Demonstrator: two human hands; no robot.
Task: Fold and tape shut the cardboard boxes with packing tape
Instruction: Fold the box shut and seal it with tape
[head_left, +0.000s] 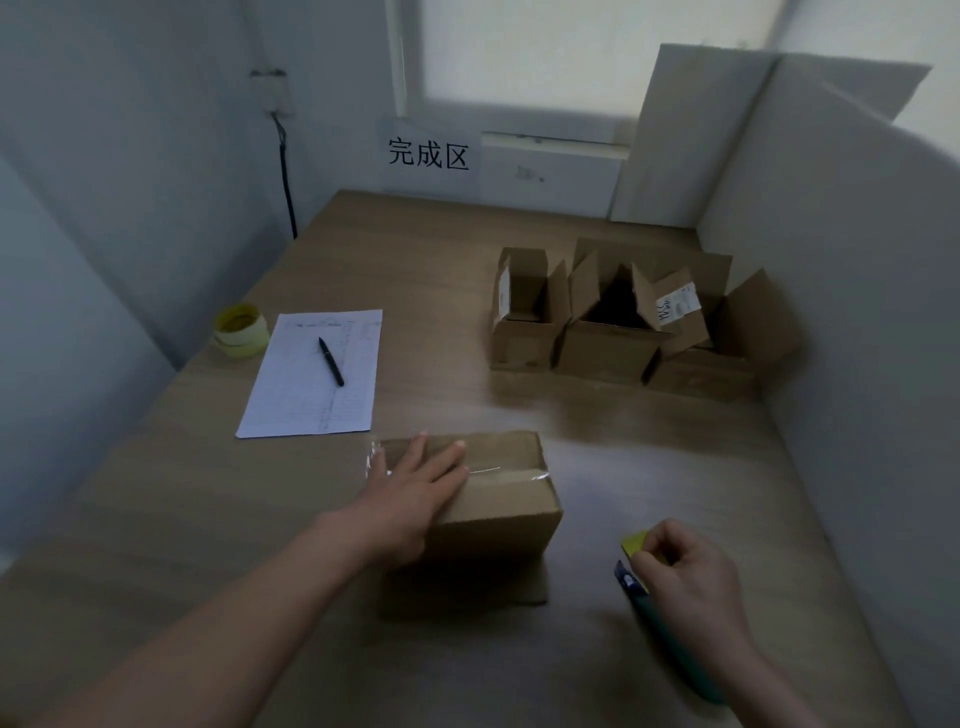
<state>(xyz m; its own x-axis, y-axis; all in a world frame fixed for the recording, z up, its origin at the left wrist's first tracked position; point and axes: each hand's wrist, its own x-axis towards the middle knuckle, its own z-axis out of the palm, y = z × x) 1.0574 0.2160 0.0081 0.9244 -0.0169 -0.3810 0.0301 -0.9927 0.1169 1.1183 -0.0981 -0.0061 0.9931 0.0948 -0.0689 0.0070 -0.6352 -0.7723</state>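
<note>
Left hand (415, 486), fingers spread, lies flat on the glossy clear tape across a closed rectangular cardboard box (483, 514); right hand (691, 577) pinches a yellow-and-teal cutter (636, 574).

Dim, bluish daylight filters through a frosted window (597, 57) at the back, leaving the wood-grain tabletop (441, 249) murky. A streak of glare glints off clear tape across the closed brown cardboard box (498, 499), which casts a soft shadow toward the camera. The whole frame is soft; wide-angle distortion bends the white partition panels (857, 312).
</note>
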